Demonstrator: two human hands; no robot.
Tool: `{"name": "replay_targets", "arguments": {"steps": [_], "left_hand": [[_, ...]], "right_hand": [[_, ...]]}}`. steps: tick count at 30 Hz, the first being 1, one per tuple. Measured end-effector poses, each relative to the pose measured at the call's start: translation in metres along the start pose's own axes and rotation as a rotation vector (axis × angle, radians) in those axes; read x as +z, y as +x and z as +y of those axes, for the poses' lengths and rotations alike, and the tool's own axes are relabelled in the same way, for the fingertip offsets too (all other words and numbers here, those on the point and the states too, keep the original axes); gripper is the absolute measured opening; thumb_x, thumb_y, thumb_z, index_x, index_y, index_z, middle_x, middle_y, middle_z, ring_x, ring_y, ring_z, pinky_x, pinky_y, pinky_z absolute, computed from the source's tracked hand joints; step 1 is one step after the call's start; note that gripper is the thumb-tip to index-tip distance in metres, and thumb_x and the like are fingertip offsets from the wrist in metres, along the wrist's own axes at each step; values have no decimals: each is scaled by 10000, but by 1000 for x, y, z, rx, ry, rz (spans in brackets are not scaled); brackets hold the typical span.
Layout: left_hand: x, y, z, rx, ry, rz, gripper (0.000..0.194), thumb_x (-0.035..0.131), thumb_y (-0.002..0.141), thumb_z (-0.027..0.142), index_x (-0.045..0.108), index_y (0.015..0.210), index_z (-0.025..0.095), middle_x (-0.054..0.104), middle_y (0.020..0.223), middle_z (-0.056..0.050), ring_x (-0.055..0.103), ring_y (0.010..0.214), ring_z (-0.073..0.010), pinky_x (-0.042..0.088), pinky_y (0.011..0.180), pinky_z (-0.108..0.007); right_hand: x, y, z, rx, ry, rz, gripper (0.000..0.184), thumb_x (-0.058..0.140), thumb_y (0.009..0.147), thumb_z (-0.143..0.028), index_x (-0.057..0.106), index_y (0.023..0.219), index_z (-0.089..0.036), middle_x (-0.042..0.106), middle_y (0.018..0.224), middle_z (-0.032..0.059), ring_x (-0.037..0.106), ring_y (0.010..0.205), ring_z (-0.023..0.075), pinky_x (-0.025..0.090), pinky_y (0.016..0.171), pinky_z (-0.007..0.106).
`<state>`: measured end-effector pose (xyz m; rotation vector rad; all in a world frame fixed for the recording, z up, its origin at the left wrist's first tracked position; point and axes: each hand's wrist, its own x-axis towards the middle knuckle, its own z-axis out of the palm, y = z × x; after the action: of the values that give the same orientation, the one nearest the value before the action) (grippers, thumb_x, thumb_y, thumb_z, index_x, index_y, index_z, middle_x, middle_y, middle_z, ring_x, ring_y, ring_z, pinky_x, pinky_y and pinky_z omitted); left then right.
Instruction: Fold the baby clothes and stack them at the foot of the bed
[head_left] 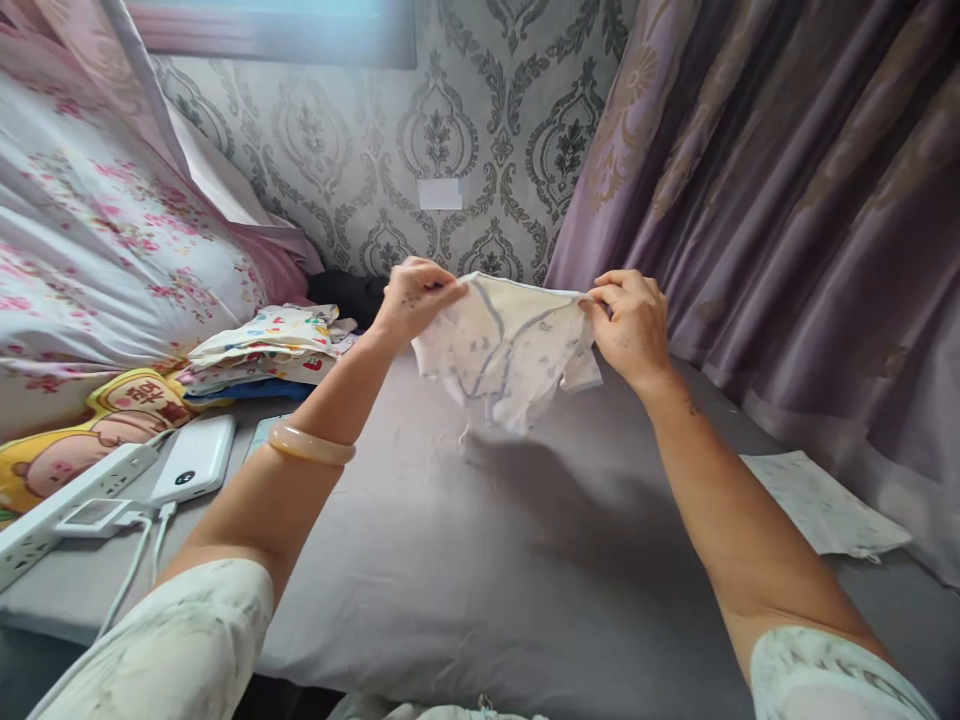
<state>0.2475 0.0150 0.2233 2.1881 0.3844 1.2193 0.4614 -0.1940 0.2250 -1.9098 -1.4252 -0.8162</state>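
Observation:
A small white baby garment (506,350) with pale blue trim hangs in the air above the grey bed sheet (450,560). My left hand (411,296) pinches its left top corner, fingers closed on the cloth. My right hand (634,325) grips the right top corner the same way. The garment is stretched between both hands and droops below them. A pale bangle (310,445) sits on my left forearm.
A stack of folded printed baby clothes (266,350) lies at the left. A white power bank (196,458) and a power strip (71,505) with cables lie at the near left. A folded white cloth (821,505) lies at the right. Purple curtains (787,200) hang behind, and a floral quilt (97,220) is piled at the left.

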Motion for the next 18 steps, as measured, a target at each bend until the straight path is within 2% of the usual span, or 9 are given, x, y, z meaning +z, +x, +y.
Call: {"name": "replay_targets", "arguments": {"steps": [2,6,10,15,18], "left_hand": [[2,-1,-2,-45,-64,-25,317,742,707,456,677,762,150,579,669,-19,528,633,-121,395,530,-217],[7,-2,-10,-131,-178,-16,329,690,745,470,651,755,143,541,614,-1,467,554,-98,341,502,-218],[14,-1,-19,-152,-149,-14,246,640,779,393,626,758,148,530,625,13,447,558,-95,329,517,-214],[23,-5,-27,-178,-16,87,136,548,855,287,609,815,172,497,615,28,432,556,-105,318,532,-218],[23,-13,-22,-129,78,149,125,532,890,278,608,856,186,469,603,35,448,581,-120,343,579,-232]], "right_hand": [[3,0,0,26,31,2,287,541,908,-417,723,819,-214,657,1041,99,563,982,264,422,869,429],[10,-3,2,117,111,-108,302,528,902,-432,718,845,-204,680,866,84,592,806,226,439,760,368],[16,-7,0,225,130,-130,306,506,913,-434,702,889,-200,676,747,70,596,730,219,415,696,332],[27,-10,-6,168,109,-55,361,390,967,-418,664,905,-192,687,857,110,610,817,244,427,734,337],[31,-14,-12,135,76,16,391,318,998,-412,640,957,-193,675,957,124,606,900,253,434,775,343]]}}
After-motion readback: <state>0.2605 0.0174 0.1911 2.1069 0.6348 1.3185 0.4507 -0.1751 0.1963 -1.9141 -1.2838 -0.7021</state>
